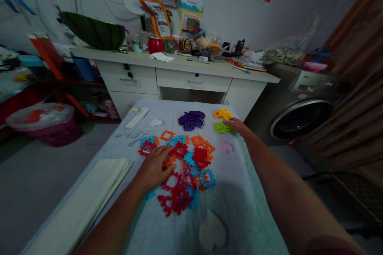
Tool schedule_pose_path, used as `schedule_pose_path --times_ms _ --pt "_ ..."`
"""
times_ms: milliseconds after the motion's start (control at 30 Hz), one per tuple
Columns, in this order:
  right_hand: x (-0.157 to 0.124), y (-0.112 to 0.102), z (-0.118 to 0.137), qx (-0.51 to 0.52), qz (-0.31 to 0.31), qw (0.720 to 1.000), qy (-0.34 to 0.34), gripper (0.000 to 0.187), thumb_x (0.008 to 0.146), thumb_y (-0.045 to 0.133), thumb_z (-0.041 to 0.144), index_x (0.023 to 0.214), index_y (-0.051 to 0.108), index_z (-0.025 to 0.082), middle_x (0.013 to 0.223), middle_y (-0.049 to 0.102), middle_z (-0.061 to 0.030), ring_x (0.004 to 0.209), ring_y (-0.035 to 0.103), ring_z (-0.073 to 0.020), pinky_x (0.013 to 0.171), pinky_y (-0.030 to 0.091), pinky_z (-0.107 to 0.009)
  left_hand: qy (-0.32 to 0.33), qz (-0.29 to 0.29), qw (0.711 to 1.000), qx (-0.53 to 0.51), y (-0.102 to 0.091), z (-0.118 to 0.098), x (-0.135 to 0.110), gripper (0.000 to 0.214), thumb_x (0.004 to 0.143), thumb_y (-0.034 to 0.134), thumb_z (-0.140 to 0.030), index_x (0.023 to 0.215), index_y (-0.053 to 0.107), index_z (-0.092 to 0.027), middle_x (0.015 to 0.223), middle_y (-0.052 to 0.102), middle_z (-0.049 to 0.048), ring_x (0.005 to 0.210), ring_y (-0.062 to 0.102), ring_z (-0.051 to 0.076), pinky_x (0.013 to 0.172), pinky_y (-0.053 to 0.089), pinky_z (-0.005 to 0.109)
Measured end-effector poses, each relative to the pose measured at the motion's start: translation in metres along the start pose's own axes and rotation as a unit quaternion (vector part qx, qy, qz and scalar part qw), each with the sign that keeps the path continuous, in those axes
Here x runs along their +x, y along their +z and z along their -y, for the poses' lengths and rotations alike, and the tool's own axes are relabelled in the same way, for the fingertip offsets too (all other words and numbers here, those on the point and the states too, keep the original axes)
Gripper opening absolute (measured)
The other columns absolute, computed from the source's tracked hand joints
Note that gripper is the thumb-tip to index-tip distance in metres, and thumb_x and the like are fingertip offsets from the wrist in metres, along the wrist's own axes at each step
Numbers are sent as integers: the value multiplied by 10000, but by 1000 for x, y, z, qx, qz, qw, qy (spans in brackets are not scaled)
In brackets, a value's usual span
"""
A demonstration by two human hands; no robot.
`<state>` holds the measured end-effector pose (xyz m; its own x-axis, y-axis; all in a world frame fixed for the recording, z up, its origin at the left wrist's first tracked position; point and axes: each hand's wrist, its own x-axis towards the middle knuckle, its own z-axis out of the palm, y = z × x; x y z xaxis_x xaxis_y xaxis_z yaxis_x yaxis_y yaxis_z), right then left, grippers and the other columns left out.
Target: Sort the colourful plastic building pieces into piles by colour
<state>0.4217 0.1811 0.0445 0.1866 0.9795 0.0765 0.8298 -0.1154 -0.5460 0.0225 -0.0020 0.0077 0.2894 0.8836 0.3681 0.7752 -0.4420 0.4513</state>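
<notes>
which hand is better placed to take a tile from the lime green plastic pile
Right: the right hand is at the lime green pile; the left hand rests on the mixed red, orange and blue tiles.

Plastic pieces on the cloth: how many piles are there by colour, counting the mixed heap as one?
Purple pile: 1
Yellow pile: 1
Green pile, touched by the right hand: 1
Mixed red, blue and orange heap, with the left hand resting on it: 1
Total: 4 piles
</notes>
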Motion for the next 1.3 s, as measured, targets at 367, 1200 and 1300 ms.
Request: schedule_pose_path --times_ms 367,1200,1300 --pt "-24 -9 22 -109 89 985 -101 481 570 844 475 892 679 158 943 688 -100 838 629 -231 736 478 -311 2 9 1000 10 3 4 -2 445 789 613 -323 1213 610 -188 1240 627 121 1149 579 291 1024 451 448" --pt "-169 24 146 319 246 894 -196 394 861 547 580 900 621 194 834 639 -7 746 574 -152 667 454 -258 -85 -109 979 -147 -7 -2 4 439 978 312 -404 1213 595 -165 1228 636 117 1172 581 241 1040 438 433" --pt "-172 42 153 319 220 897 -214 399 903 483 566 867 601 186 777 585 9 718 525 -139 659 421 -252 -83 -133 968 -197 -7 -2 2 483 979 337 -438 1349 494 -170 1335 579 129 1206 568 244 1031 447 433"
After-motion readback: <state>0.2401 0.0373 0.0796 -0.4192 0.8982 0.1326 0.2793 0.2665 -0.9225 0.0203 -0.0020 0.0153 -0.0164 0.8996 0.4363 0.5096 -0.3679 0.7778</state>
